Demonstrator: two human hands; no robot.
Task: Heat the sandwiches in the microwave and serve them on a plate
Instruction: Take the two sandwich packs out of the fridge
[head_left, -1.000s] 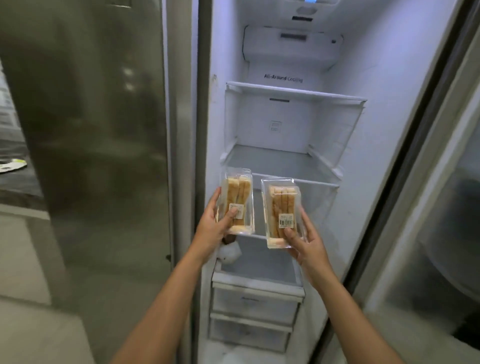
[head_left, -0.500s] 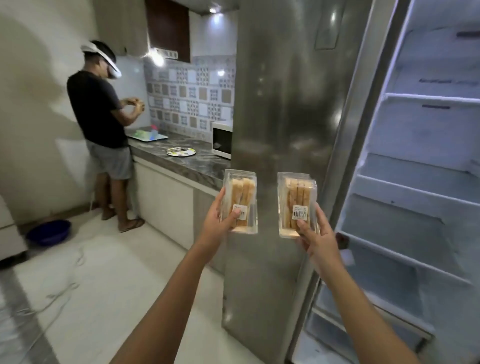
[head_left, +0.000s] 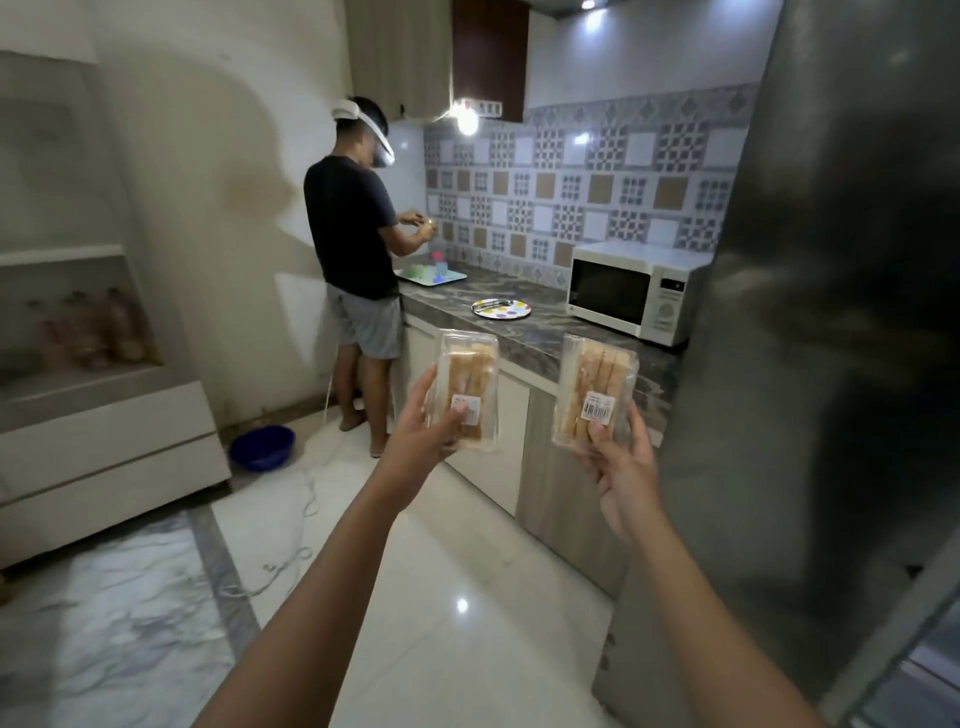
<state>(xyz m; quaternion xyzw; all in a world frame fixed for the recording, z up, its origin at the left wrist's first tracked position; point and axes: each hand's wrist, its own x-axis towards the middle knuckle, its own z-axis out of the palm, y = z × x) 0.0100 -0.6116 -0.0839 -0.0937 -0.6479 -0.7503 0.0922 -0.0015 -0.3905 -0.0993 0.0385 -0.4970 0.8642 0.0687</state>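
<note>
A person held two clear plastic packs of sandwiches upright in a kitchen, one in each hand: the left grip (head_left: 423, 441) was clasped round the lower part of the left sandwich pack (head_left: 470, 382), thumb across its white label, while the right grip (head_left: 621, 467) grasped the base of the right sandwich pack (head_left: 592, 379), thumb just under its barcode sticker. Both packs were in the air, apart from each other, in front of the marbled surface (head_left: 540, 338). On that surface stood a white microwave (head_left: 628, 291), door closed, against the patterned tiled wall, and to its left lay a dotted plate (head_left: 511, 313). A steel refrigerator door (head_left: 831, 312) filled the right of the view. At the far end of the surface a second person (head_left: 353, 234), in a dark shirt, grey shorts and a white headset, stood with both hands raised above a teal tray (head_left: 452, 278). A blue basin (head_left: 262, 447) sat on the pale floor (head_left: 441, 571) near that person's feet
</note>
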